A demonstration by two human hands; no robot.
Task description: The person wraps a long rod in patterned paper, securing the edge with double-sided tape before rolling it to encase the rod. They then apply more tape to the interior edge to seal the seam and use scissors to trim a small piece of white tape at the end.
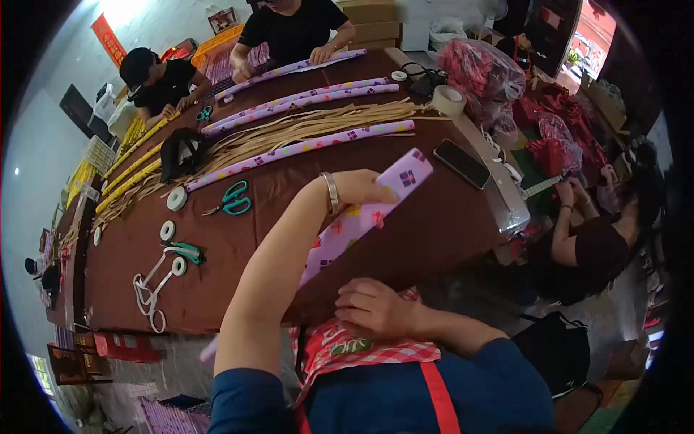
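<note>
My left hand (365,189), with a bracelet at the wrist, grips a long lilac printed tube (334,239) near its upper end. The tube slants down across the table edge and passes behind my left forearm. My right hand (376,307) is closed in front of my checked apron (394,352); whether its curled fingers hold anything is hidden. Scissors with teal handles (236,199) lie left of my forearm. Beyond my left hand, another lilac printed tube (303,150) rests on the brown tabletop (275,195).
White tape rolls (176,198) and a green-handled tool (186,252) lie at left. A phone (461,163) and a wide tape roll (449,100) are at right. Brown strips (289,126) cross the table. Several people work around it; one at the far side handles a lilac tube (289,71).
</note>
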